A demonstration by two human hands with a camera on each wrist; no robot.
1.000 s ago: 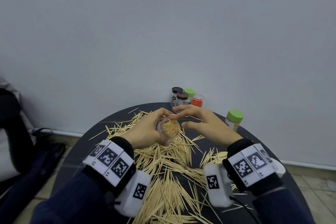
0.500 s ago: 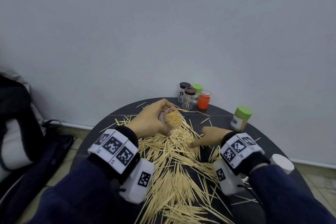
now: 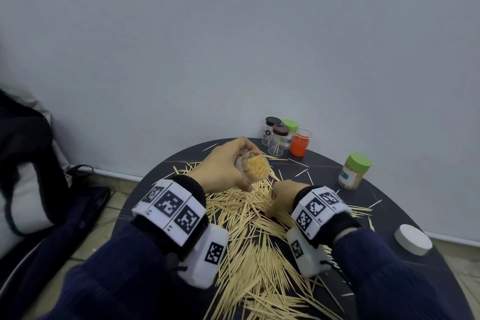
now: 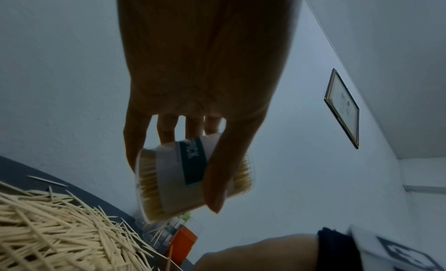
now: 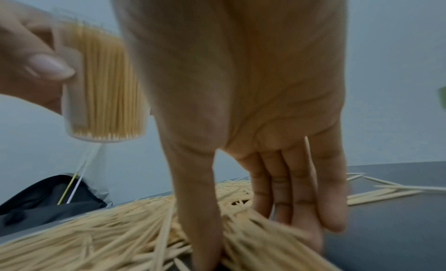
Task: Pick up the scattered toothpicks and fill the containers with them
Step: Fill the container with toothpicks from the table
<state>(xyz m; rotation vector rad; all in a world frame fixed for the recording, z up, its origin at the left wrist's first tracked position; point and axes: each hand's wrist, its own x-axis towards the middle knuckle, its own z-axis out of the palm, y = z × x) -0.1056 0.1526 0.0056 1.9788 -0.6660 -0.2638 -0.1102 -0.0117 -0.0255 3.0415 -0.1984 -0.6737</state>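
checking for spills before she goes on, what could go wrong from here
The open container in the left hand is packed and tilted, so toothpicks could slide out. The right hand is gathering a bundle from the pile; a loose grip could scatter it or push picks off the table edge.

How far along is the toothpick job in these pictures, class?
Done: the green-lidded jar stands closed and looks full. In hand: the left hand grips an open container packed nearly full, while the right hand gathers from the toothpick pile. Left: most toothpicks still cover the table.
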